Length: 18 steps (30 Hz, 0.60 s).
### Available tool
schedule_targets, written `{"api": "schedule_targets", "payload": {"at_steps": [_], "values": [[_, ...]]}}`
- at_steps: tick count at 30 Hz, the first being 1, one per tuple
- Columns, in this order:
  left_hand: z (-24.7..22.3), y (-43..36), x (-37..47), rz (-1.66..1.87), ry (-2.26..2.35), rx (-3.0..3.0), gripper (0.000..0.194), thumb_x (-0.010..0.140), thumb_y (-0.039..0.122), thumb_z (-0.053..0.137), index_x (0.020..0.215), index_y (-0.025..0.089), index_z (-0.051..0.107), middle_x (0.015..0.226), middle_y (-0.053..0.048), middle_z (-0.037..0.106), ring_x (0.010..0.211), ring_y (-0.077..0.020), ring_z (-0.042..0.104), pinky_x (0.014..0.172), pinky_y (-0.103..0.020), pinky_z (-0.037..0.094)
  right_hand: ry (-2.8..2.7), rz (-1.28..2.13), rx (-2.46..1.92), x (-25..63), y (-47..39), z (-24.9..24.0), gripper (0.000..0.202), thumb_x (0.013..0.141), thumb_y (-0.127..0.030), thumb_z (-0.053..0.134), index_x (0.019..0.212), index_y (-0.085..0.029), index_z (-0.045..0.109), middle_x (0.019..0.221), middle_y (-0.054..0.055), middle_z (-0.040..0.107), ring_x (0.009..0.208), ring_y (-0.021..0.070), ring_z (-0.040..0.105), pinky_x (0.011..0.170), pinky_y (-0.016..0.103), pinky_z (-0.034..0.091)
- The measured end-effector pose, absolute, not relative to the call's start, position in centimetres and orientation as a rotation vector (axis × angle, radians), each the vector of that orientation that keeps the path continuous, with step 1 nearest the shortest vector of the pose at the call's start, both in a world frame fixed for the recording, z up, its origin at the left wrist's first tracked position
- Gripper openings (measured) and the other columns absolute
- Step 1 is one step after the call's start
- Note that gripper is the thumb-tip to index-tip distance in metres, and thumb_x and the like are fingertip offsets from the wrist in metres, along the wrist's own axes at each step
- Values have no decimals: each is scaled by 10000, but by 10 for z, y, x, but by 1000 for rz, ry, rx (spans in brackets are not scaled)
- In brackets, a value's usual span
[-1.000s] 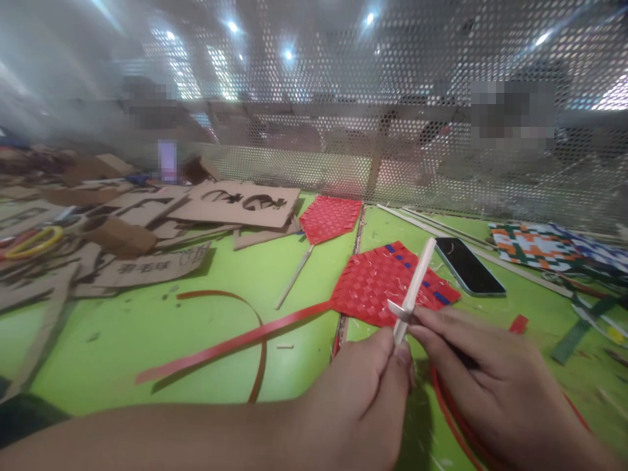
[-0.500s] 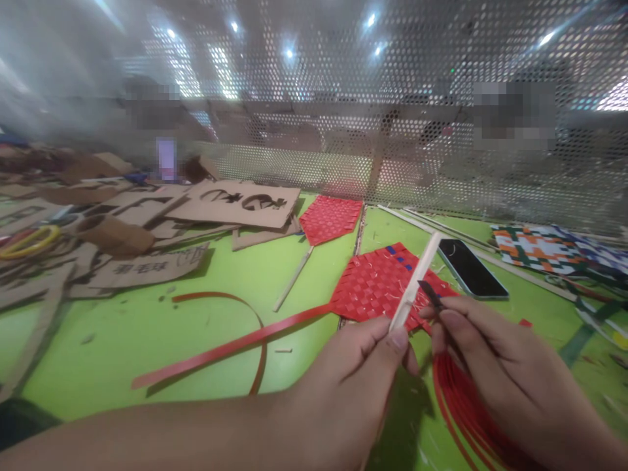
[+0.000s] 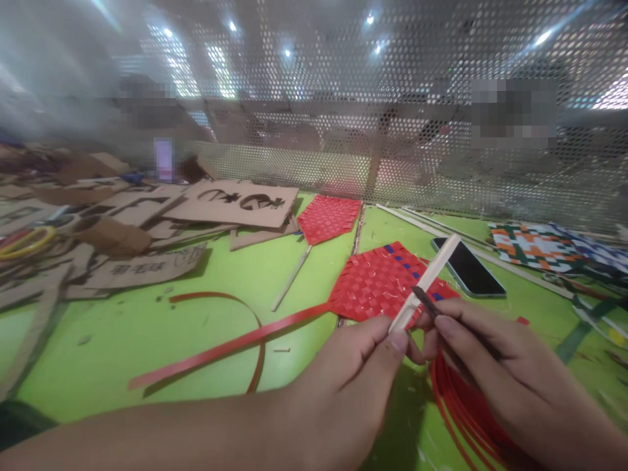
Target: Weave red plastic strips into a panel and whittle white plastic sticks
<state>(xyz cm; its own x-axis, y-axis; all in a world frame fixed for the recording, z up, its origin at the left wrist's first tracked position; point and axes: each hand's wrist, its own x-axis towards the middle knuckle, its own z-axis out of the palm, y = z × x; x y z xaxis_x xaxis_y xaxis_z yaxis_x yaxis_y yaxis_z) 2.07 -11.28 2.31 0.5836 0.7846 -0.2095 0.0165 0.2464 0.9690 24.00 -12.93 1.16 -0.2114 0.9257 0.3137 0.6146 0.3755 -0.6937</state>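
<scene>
My left hand [image 3: 358, 373] is closed round the lower part of a pale wooden stick [image 3: 434, 265], which slants up to the right. A notch shows in the stick just above my thumb. My right hand [image 3: 485, 347] pinches a dark narrow knife [image 3: 426, 301], its blade tip touching the stick at the notch. Behind both hands lies a red woven panel [image 3: 373, 281] with a few blue squares and pale shavings on it. Below my right hand sits a coil of red strip [image 3: 456, 399], partly hidden by that hand.
A smaller red woven panel [image 3: 330, 217] on a stick lies farther back. Cut cardboard [image 3: 230, 203] and yellow-handled scissors [image 3: 29, 243] are at left. A phone [image 3: 473, 269], wooden strips [image 3: 412, 219] and an orange-green woven piece [image 3: 532, 247] lie at right. A perforated screen [image 3: 304, 124] stands behind the green table [image 3: 196, 353].
The knife has come left against the stick, where it was slightly apart before. The stick's upper end has tipped to the right. My left hand keeps its hold.
</scene>
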Motion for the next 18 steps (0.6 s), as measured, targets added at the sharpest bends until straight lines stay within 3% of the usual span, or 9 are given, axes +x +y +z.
{"api": "schedule_targets", "payload": {"at_steps": [4, 9, 14, 18], "values": [[24, -114, 20, 645, 799, 1271, 374, 1120, 455, 491, 920, 198, 674, 637, 69, 529, 579, -88, 440, 629, -223, 414, -1916, 583, -1369, 244, -131, 8, 324, 1113, -426, 491, 919, -293, 714, 754, 0, 737, 686, 186, 706, 553, 254, 525], [21, -115, 21, 692, 837, 1376, 382, 1117, 511, 471, 1189, 236, 728, 1007, -8, 705, 887, -141, 592, 813, -264, 487, -1885, 632, -1360, 244, -131, 7, 327, 1110, -465, 484, 1006, -293, 742, 692, 13, 702, 597, 195, 659, 512, 281, 509], [18, -113, 20, 668, 903, 1448, 411, 1120, 521, 446, 1174, 236, 737, 963, -16, 693, 876, -158, 588, 823, -292, 486, -1898, 629, -1319, 241, -131, 12, 347, 1098, -498, 494, 881, -307, 687, 625, -9, 631, 522, 174, 585, 462, 264, 490], [22, -114, 19, 673, 861, 1428, 372, 1123, 474, 449, 1033, 213, 699, 861, 11, 621, 784, -130, 535, 750, -256, 463, -1919, 584, -1324, 241, -130, 11, 304, 1102, -433, 501, 921, -310, 712, 647, -22, 662, 539, 165, 614, 478, 239, 511]]}}
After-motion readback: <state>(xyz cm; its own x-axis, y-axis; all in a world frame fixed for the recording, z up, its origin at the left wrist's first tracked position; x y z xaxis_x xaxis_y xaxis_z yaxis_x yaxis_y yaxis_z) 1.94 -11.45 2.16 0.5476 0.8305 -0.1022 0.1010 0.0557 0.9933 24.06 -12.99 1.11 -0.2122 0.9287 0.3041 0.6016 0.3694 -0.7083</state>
